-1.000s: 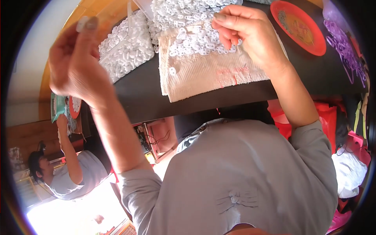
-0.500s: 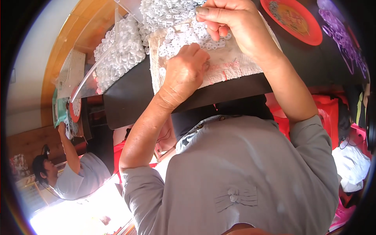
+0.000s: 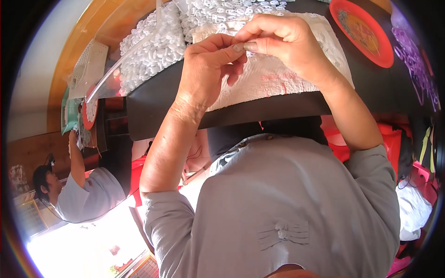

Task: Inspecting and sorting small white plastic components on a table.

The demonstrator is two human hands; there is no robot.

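My left hand (image 3: 204,67) and my right hand (image 3: 294,48) meet above a cream cloth (image 3: 273,85) on the dark table. Thumbs and fingertips are pinched together, almost touching one another. Whatever sits between the fingertips is too small and too covered to make out. Small white plastic pieces with holes (image 3: 227,27) lie by the far edge of the cloth, partly hidden behind my hands. Faint red marks show on the cloth's near part.
A large heap of white pieces (image 3: 153,48) fills a clear-walled container at left. On the right stand a red oval plate (image 3: 364,34) with small thin bits and a bundle of purple strips (image 3: 410,60). Another person (image 3: 90,192) works at far left beside a green basket (image 3: 69,113).
My left hand has lifted off the cloth and the white pieces. My right hand has come lower in the picture, and the fingertips of both now meet. The view has shifted slightly.
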